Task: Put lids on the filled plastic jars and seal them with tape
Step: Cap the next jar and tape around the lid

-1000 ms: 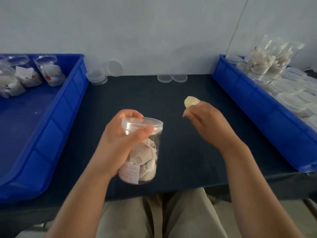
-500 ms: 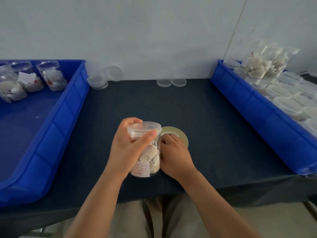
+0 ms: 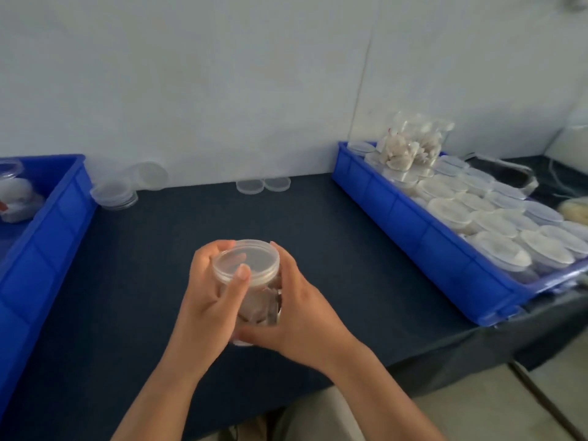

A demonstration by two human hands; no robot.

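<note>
Hands: left hand (image 3: 203, 297) grips jar (image 3: 258, 305) from 9 o'clock, thumb on lid (image 3: 254, 259); right hand (image 3: 305, 310) clasps it from 3 o'clock; jar near upright, midway between both, above table (image 3: 334, 237)

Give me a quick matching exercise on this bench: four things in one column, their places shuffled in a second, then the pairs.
Things
1. clear plastic jar with a lid
2. stack of clear round lids
3. pair of clear flat lids
4. blue plastic bin of lidded jars

Places
A. on the right side of the dark table
B. by the back wall, centre
C. held between the left hand and right hand
D. beside the left blue bin, at its far corner

Pairs: 1-C, 2-D, 3-B, 4-A
</note>
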